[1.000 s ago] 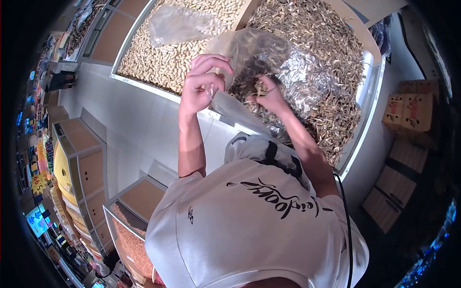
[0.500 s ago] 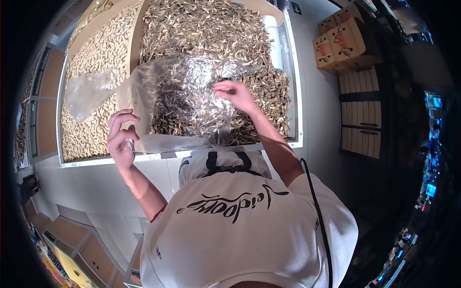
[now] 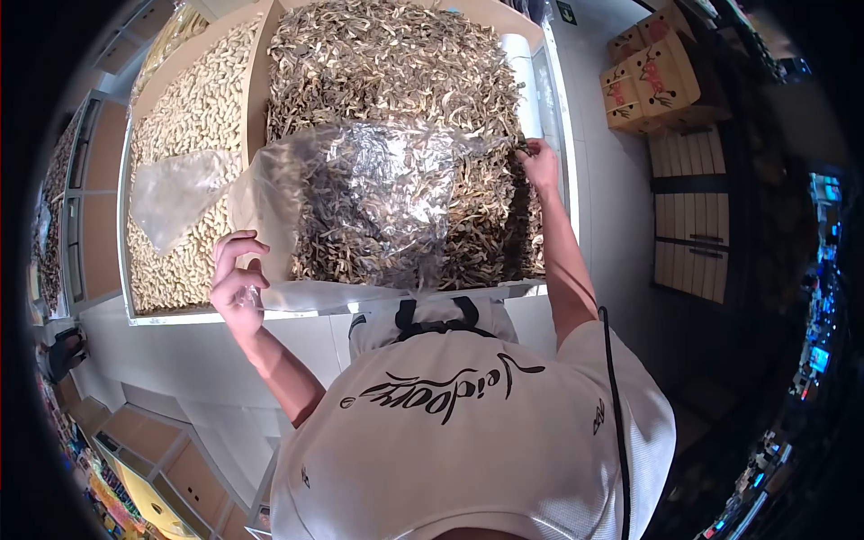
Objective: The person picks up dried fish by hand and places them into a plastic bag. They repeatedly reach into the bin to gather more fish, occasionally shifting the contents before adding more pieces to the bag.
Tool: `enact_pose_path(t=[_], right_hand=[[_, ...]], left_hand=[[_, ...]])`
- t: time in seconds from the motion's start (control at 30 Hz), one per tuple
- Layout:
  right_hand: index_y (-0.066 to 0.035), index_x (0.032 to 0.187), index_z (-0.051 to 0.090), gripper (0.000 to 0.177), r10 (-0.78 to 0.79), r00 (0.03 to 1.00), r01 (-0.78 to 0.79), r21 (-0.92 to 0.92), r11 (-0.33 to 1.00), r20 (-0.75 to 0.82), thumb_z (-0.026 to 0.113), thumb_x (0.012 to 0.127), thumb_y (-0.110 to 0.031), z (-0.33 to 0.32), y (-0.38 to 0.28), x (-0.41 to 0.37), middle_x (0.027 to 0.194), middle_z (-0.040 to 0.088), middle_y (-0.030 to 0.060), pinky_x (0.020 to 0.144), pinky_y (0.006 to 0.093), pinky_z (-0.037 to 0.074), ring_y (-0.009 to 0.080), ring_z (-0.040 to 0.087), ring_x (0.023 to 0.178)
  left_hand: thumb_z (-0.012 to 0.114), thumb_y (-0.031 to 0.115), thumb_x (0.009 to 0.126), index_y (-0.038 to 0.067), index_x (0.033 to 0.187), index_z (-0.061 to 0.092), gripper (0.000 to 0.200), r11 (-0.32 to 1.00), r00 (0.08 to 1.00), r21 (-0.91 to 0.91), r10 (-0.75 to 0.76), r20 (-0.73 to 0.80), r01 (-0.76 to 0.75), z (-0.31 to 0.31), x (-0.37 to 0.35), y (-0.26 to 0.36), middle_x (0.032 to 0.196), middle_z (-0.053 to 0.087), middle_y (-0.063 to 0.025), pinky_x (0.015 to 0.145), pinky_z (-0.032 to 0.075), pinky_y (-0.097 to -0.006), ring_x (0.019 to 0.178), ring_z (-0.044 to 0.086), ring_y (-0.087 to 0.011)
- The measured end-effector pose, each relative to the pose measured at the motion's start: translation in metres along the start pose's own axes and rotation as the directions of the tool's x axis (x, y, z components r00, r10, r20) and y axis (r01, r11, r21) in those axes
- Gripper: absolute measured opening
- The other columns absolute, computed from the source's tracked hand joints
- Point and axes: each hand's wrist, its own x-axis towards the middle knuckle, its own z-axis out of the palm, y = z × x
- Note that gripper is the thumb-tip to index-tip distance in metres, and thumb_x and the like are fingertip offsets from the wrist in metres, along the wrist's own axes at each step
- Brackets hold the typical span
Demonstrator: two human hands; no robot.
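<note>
Over the fish bin (image 3: 396, 63), the clear bag (image 3: 378, 198) stretches rightward from the left hand (image 3: 236, 286) pinching its corner.

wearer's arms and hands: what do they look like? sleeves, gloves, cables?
The left hand and right hand are bare, with no gloves and no watch or rings visible. The forearms are uncovered. Short white sleeves belong to a white textured T-shirt with black script lettering across the front and a small black mark on each sleeve. A thin black cable runs down past the right upper arm.
</note>
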Motion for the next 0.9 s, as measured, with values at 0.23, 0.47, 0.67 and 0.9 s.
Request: enact_pose_path(t=[0.23,0.47,0.67,0.9], right_hand=[[-0.003,0.132,0.060,0.077,-0.287,0.953,0.302,-0.212,0.929,0.096,0.087,0.071,-0.041,0.014,-0.037,0.102,0.131,0.061,0.0254,0.109,0.0431,0.043,0.0376,0.055,0.127],[-0.016,0.153,0.042,0.113,-0.215,0.902,0.341,-0.312,0.887,0.373,0.079,0.063,-0.072,0.045,-0.056,0.168,0.156,0.027,0.0352,0.119,0.0497,0.031,0.0482,0.027,0.146],[-0.007,0.152,0.041,0.120,-0.189,0.852,0.421,-0.424,0.802,0.488,0.078,0.061,-0.074,0.050,-0.049,0.143,0.158,0.024,0.0352,0.120,0.0465,0.029,0.0464,0.028,0.147],[-0.018,0.150,0.043,0.118,-0.064,0.804,0.376,-0.423,0.824,0.591,0.086,0.053,-0.070,0.026,-0.049,0.082,0.152,0.030,0.0346,0.120,0.0479,0.033,0.0465,0.034,0.143]], left_hand=[[0.067,-0.004,0.073,0.004,0.063,0.052,0.020,1.000,1.000,-0.006,-0.008,-0.016,0.008,0.005,0.005,-0.003,0.088,0.067,-0.0135,0.092,0.044,-0.0469,0.101,0.062,-0.0352],[0.069,0.002,0.079,0.005,0.064,0.055,0.021,1.000,1.000,0.002,-0.021,-0.001,0.021,0.011,0.012,-0.003,0.087,0.068,-0.0119,0.094,0.041,-0.0460,0.099,0.063,-0.0346],[0.070,0.013,0.084,0.006,0.064,0.056,0.025,0.999,0.999,-0.043,-0.028,-0.017,0.027,0.013,0.008,-0.009,0.086,0.068,-0.0116,0.093,0.041,-0.0462,0.096,0.063,-0.0344],[0.070,0.015,0.086,0.006,0.062,0.056,0.029,0.994,1.000,-0.111,0.007,0.002,-0.007,0.021,0.014,-0.017,0.085,0.068,-0.0116,0.091,0.041,-0.0464,0.093,0.063,-0.0338]])
